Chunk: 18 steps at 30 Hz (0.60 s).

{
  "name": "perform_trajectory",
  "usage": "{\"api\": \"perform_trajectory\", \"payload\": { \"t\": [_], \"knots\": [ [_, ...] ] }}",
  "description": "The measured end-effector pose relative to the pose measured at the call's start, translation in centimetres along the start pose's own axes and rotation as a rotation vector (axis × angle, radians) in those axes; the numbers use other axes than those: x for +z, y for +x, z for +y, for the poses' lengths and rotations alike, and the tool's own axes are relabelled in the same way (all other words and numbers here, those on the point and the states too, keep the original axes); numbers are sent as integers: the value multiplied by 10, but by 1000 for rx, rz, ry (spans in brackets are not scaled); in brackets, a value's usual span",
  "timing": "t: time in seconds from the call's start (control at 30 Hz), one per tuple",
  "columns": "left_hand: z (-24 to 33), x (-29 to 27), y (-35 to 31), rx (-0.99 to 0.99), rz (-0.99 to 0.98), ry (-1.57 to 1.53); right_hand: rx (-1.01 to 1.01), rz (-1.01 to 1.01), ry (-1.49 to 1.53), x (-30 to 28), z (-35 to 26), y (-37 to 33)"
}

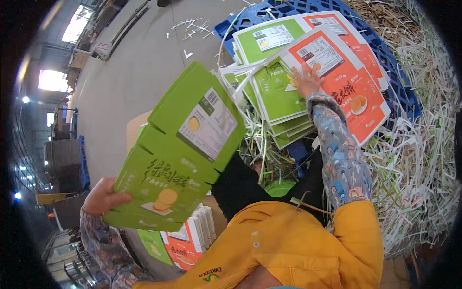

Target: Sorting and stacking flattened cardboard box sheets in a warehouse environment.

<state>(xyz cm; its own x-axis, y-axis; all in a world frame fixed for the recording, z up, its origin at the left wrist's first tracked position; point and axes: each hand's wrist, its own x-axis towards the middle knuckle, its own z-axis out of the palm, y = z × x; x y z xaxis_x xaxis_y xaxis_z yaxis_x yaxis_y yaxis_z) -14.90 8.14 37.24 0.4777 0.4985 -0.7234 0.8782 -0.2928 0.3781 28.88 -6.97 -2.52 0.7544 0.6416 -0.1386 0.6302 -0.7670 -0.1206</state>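
My left hand (107, 196) is closed on the lower left edge of a flat green carton blank (144, 168), printed with round biscuits and a pale panel. The blank is tilted in the air at my left, its slotted edges showing. My right hand (308, 81) lies with fingers spread where a stack of green carton blanks (279, 103) meets an orange carton blank (349, 72). The fingers touch the printed surface; no grip on an edge shows. Another green blank (288, 25) and more orange ones lie behind.
A blue plastic pallet (409, 98) supports the stacks. Heaps of shredded paper strips (409, 178) fill the right side and lie between my legs. By my left side stand bundled orange and white cartons (204, 229). Paper scraps (192, 26) litter the grey floor (144, 58).
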Motion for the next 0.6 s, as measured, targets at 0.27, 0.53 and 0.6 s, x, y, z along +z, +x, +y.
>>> {"api": "perform_trajectory", "payload": {
  "t": [0.27,0.53,0.6],
  "knots": [
    [28,-5,-54,200,341,260,-164,287,673,-10,57,12],
    [81,2,40,584,500,253,-147,765,939,-157,95,-80],
    [98,12,87,871,471,311,-171,844,892,-207,77,-117]
  ]
}}
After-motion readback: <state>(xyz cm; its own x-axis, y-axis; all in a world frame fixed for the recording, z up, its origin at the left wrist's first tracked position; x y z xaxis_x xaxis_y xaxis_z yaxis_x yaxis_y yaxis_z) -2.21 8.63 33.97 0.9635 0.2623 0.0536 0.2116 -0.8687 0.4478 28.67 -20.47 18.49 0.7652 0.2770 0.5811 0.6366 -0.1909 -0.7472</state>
